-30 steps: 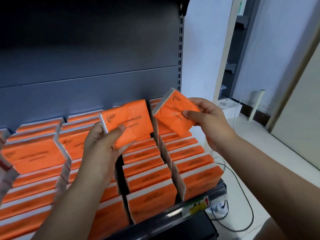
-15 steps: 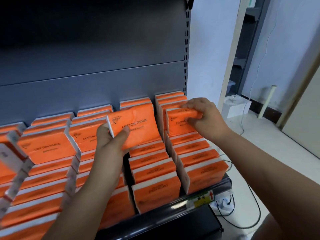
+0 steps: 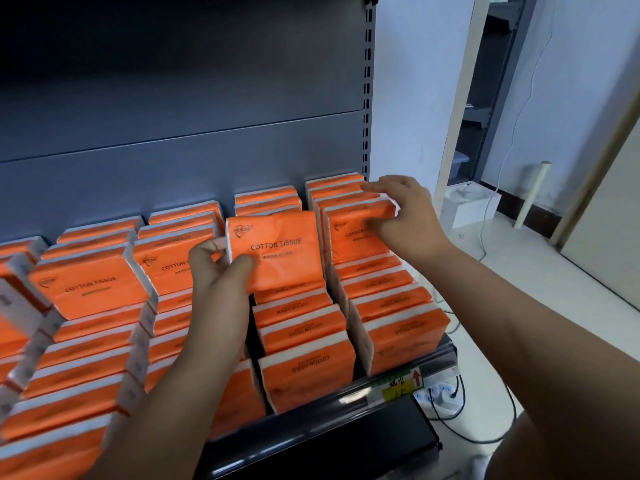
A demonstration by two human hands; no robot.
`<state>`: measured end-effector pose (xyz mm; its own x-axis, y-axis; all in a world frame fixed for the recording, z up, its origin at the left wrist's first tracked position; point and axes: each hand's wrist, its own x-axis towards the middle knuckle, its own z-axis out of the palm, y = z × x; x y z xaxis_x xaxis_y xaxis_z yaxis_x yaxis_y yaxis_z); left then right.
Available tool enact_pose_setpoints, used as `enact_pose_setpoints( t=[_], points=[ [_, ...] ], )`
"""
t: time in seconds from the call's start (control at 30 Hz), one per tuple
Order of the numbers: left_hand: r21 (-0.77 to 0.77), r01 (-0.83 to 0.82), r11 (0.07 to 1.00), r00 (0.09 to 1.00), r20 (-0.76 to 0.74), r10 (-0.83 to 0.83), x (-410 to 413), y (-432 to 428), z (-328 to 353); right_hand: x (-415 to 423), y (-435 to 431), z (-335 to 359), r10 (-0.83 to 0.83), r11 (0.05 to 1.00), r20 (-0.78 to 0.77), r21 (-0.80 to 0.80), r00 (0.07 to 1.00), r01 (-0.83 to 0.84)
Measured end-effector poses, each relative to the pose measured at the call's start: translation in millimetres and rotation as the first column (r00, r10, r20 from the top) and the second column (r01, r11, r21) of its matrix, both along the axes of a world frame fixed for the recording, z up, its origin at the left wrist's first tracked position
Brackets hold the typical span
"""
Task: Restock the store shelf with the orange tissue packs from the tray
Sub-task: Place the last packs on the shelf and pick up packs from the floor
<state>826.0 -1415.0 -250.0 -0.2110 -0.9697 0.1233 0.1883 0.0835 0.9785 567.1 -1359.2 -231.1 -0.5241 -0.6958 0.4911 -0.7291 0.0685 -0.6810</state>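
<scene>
My left hand (image 3: 218,271) grips an orange "COTTON TISSUE" pack (image 3: 277,251) by its left edge, holding it upright over the second row from the right on the shelf (image 3: 391,382). My right hand (image 3: 401,216) rests on another orange pack (image 3: 353,230) that stands in the rightmost row, fingers over its top edge and thumb on its front. Several rows of the same orange packs fill the shelf. No tray is in view.
The dark grey back panel (image 3: 180,140) rises behind the rows. A yellow price label (image 3: 398,389) sits on the shelf's front rail. To the right lie a white floor, a power strip with black cables (image 3: 446,400), a white box (image 3: 474,202) and a doorway.
My right hand carried its pack down from the air into the rightmost row and now presses on it. My left hand shifted its pack rightward over the second row.
</scene>
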Motion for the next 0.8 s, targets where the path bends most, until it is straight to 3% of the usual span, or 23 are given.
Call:
enact_pose_setpoints(
  t=[0.13,0.23,0.33,0.4,0.5,0.6,0.8],
  points=[
    [-0.013,-0.01,1.0,1.0,-0.024,0.01,0.7,-1.6,1.3,31.6,11.7,12.1,-0.123,0.988,-0.124,-0.11,0.985,0.109],
    [-0.05,-0.001,0.999,1.0,-0.025,0.0,0.0,-2.3,0.5,70.9,17.5,11.1,0.051,0.998,-0.004,-0.044,0.999,-0.051],
    [-0.128,-0.009,0.992,0.999,0.04,0.014,-0.1,-5.1,-2.4,98.8,23.8,9.1,0.257,0.957,0.159,0.092,0.953,-0.273],
    [-0.162,-0.024,0.986,0.997,0.071,0.036,1.9,-8.8,-3.1,104.9,27.4,9.7,0.31,0.925,0.256,0.14,0.916,-0.352],
    [-0.222,-0.028,0.975,0.988,0.145,0.062,4.1,-13.9,-3.5,100.6,26.4,10.3,0.314,0.918,0.412,0.099,0.855,-0.385],
    [-0.237,0.005,0.972,0.976,0.212,0.046,2.5,-12.7,-5.1,96.4,23.5,8.6,0.326,0.913,0.473,0.068,0.819,-0.402],
    [-0.196,0.012,0.981,0.967,0.253,0.039,-0.4,-13.2,-6.1,107.0,13.3,2.6,0.31,0.936,0.392,0.033,0.866,-0.35]
  ],
)
